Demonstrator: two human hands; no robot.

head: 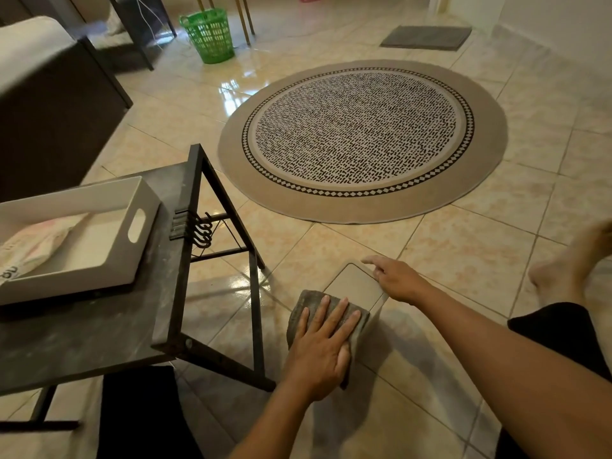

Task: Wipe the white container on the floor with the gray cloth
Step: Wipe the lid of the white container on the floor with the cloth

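The white container [356, 282] stands on the tiled floor in front of me, its flat lid facing up. The gray cloth [306, 301] lies draped over the container's near left part. My left hand [323, 342] lies flat on the cloth with fingers spread, pressing it against the container. My right hand [395, 279] rests on the container's far right edge, fingers curled over the rim. Much of the container's near side is hidden by the cloth and my left hand.
A dark low table [99, 326] stands at the left, bearing a white tray [139, 246] with a bag in it. A round patterned rug [362, 140] lies ahead. A green basket [208, 34] and gray mat [425, 37] are far back. My bare foot [569, 263] is at right.
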